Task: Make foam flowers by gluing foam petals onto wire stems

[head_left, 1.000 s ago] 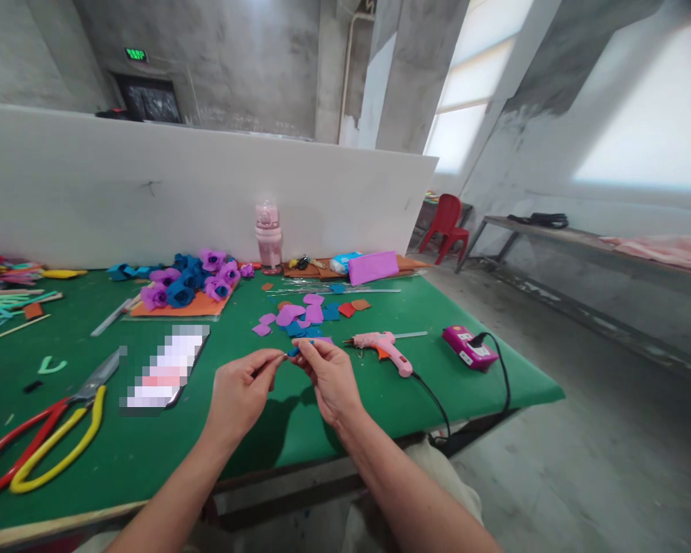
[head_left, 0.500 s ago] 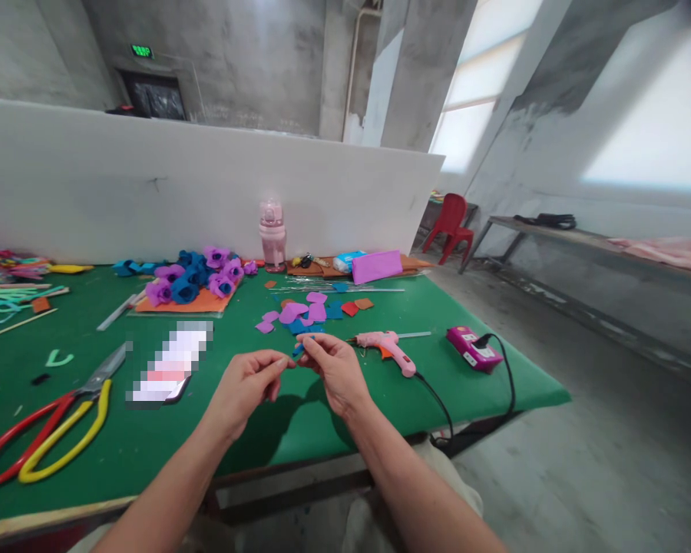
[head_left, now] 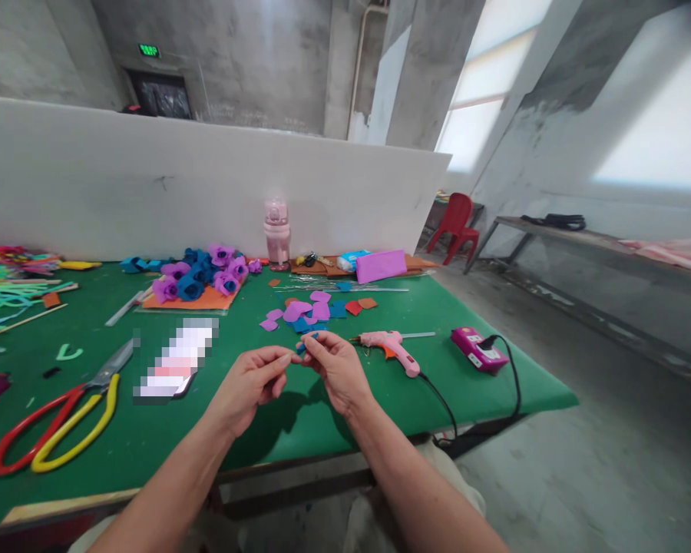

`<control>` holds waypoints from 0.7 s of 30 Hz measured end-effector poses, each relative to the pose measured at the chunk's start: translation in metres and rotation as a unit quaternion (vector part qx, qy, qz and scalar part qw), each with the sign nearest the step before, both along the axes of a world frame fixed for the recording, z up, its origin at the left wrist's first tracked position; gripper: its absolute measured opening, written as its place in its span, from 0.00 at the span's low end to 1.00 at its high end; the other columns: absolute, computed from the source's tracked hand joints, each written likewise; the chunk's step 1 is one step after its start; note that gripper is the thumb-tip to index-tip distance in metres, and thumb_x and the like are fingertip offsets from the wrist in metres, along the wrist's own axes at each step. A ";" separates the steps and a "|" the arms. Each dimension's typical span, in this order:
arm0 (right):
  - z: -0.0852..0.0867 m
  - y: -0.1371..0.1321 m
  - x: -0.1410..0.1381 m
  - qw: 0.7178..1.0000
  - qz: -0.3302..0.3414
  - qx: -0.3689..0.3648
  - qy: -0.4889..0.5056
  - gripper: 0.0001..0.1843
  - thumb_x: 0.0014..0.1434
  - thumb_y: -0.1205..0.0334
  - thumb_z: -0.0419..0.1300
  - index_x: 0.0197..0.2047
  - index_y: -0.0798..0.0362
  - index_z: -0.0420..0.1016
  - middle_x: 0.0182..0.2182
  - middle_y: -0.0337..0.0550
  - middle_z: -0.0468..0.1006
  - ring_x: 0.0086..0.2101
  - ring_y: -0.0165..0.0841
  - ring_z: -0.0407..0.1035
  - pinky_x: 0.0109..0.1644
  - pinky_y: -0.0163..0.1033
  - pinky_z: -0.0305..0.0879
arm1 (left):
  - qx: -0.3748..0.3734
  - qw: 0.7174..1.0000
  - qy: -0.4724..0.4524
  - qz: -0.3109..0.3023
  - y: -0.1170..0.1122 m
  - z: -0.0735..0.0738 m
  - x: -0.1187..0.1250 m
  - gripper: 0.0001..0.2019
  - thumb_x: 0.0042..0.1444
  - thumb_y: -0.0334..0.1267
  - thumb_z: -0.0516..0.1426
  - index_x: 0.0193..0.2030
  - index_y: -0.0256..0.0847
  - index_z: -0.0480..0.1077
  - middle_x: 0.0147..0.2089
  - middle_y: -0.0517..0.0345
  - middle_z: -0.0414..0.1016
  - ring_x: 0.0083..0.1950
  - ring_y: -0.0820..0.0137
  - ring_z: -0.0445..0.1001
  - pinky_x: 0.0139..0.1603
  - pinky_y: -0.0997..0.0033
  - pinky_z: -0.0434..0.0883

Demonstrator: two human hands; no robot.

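Observation:
My right hand pinches a small blue paper piece between thumb and fingertips, above the near part of the green table. Close by on the left, my left hand has thumb and forefinger pressed together, tips almost at the blue piece; whatever they grip is too small to make out. Just beyond both hands lie loose purple petals and blue petals, with a red one among them. A pink glue gun rests on its side right of my right hand, a clear stick in its back.
Large red-and-yellow-handled scissors and a phone lie to the left. Purple and blue paper flowers sit on orange sheets. Behind stand a pink bottle and a white board. A magenta power socket trails a black cord at right.
The whole view has shifted slightly to the right. Both hands stay close together with the blue piece between them, fingers barely altered.

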State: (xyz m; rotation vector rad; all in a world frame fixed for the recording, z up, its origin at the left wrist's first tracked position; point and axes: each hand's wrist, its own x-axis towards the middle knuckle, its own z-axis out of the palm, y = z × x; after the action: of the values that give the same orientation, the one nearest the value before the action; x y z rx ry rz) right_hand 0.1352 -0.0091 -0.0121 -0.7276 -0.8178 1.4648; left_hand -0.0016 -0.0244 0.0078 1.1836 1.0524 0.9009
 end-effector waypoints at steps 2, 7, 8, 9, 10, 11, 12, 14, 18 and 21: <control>-0.001 0.001 -0.001 1.000 -0.003 0.009 0.011 0.10 0.43 0.59 0.66 0.28 0.55 0.75 0.24 0.37 0.74 0.22 0.23 0.64 0.31 0.31 0.66 | 0.013 1.000 -0.013 -0.001 -0.001 -0.001 0.002 0.16 0.50 0.46 0.55 0.40 0.35 0.70 0.13 0.68 0.57 0.15 0.81 0.49 0.15 0.81 0.44; -0.003 0.005 0.003 0.997 -0.053 0.026 -0.047 0.10 0.44 0.58 0.65 0.27 0.55 0.74 0.24 0.38 0.74 0.21 0.22 0.62 0.27 0.29 0.63 | 0.086 0.990 0.113 0.016 0.001 -0.003 0.002 0.19 0.51 0.48 0.53 0.45 0.38 0.68 0.19 0.66 0.65 0.15 0.80 0.54 0.15 0.80 0.51; -0.003 0.006 0.004 0.996 -0.062 0.029 -0.062 0.10 0.45 0.57 0.64 0.27 0.55 0.74 0.24 0.38 0.75 0.21 0.22 0.63 0.26 0.29 0.63 | 0.120 0.980 0.153 0.027 0.001 -0.003 0.001 0.18 0.52 0.47 0.53 0.45 0.39 0.68 0.20 0.65 0.67 0.16 0.79 0.56 0.16 0.79 0.53; -0.003 0.006 0.006 0.995 -0.067 0.031 -0.071 0.10 0.45 0.57 0.64 0.27 0.55 0.74 0.24 0.38 0.75 0.21 0.23 0.63 0.26 0.29 0.63 | 0.159 0.968 0.192 0.036 0.002 -0.003 0.000 0.17 0.52 0.46 0.52 0.45 0.40 0.69 0.21 0.64 0.68 0.17 0.78 0.58 0.17 0.79 0.55; -0.002 0.007 0.007 0.994 -0.069 0.031 -0.074 0.10 0.46 0.57 0.64 0.28 0.55 0.74 0.25 0.39 0.76 0.21 0.23 0.64 0.26 0.29 0.63 | 0.198 0.953 0.226 0.043 0.002 -0.003 -0.001 0.15 0.52 0.44 0.52 0.44 0.40 0.70 0.21 0.64 0.70 0.18 0.77 0.60 0.19 0.78 0.58; -0.002 0.007 0.008 0.995 -0.068 0.029 -0.072 0.10 0.46 0.56 0.64 0.28 0.55 0.73 0.26 0.39 0.77 0.21 0.23 0.65 0.26 0.29 0.64 | 0.234 0.937 0.255 0.046 0.002 -0.004 -0.002 0.14 0.53 0.43 0.51 0.43 0.41 0.71 0.22 0.63 0.71 0.20 0.76 0.63 0.22 0.78 0.60; -0.001 0.007 0.009 0.995 -0.066 0.025 -0.069 0.11 0.45 0.56 0.64 0.28 0.55 0.73 0.26 0.40 0.77 0.22 0.24 0.66 0.26 0.30 0.64 | 0.264 0.922 0.278 0.047 0.002 -0.005 -0.003 0.14 0.54 0.42 0.50 0.42 0.42 0.72 0.23 0.62 0.72 0.22 0.74 0.65 0.25 0.77 0.62; 0.001 0.007 0.010 0.996 -0.058 0.017 -0.062 0.11 0.44 0.56 0.65 0.28 0.55 0.72 0.26 0.40 0.78 0.22 0.25 0.68 0.27 0.31 0.66 | 0.303 0.903 0.302 0.045 0.001 -0.007 -0.004 0.14 0.55 0.39 0.49 0.41 0.42 0.74 0.25 0.61 0.74 0.26 0.72 0.69 0.29 0.76 0.64; 0.004 0.007 0.013 0.997 -0.036 0.012 -0.060 0.12 0.43 0.56 0.65 0.28 0.55 0.71 0.25 0.40 0.77 0.21 0.25 0.69 0.28 0.32 0.67 | 0.328 0.893 0.304 0.047 0.000 -0.011 -0.003 0.15 0.55 0.37 0.49 0.44 0.42 0.73 0.28 0.59 0.76 0.28 0.72 0.72 0.32 0.75 0.66; 0.005 0.007 0.014 0.998 -0.030 0.019 -0.060 0.12 0.43 0.56 0.65 0.27 0.55 0.71 0.24 0.39 0.77 0.21 0.25 0.69 0.29 0.32 0.67 | 0.319 0.898 0.300 0.055 0.000 -0.010 -0.002 0.16 0.55 0.38 0.49 0.47 0.43 0.73 0.26 0.61 0.75 0.26 0.72 0.70 0.30 0.76 0.65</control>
State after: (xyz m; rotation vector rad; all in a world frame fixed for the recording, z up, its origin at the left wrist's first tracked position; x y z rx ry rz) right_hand 0.1491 -0.0024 -0.0074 -0.8114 -0.9054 1.3595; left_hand -0.0035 -0.0245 -0.0025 2.0601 1.3687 1.0344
